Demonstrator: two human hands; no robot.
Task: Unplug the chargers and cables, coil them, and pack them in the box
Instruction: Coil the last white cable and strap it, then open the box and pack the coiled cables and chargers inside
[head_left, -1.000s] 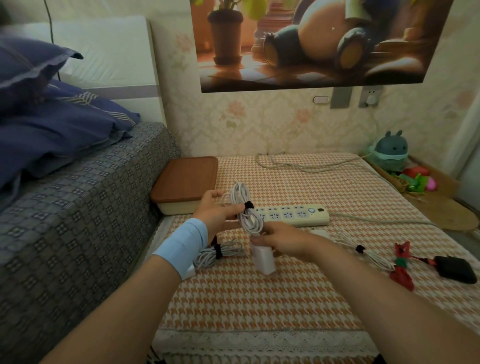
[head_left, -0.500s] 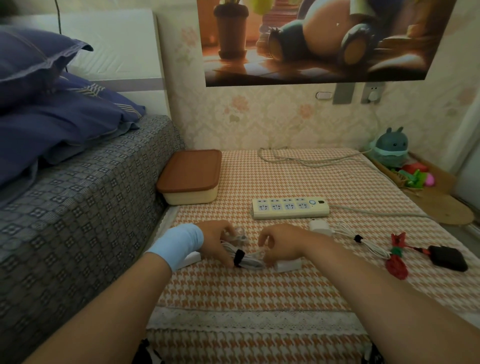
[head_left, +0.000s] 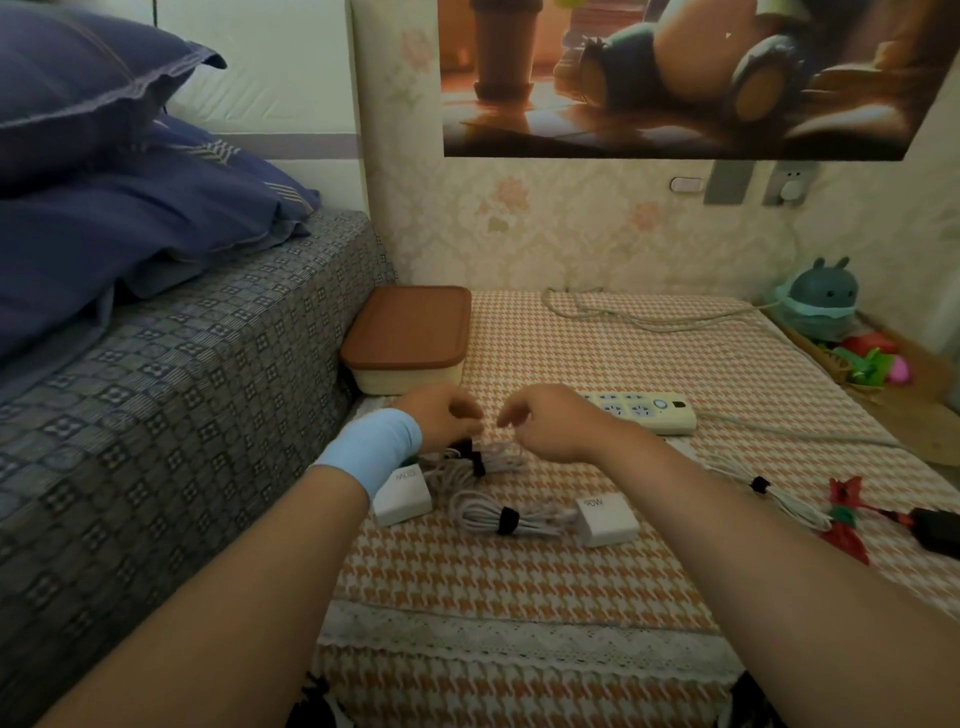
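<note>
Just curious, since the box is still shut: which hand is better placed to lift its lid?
Probably the left hand: it hovers just in front of the box, while the right hand is farther toward the power strip.

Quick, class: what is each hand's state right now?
Left hand: fingers curled above a coiled cable; grip cannot be told.
Right hand: open, loosely curled, holding nothing.
</note>
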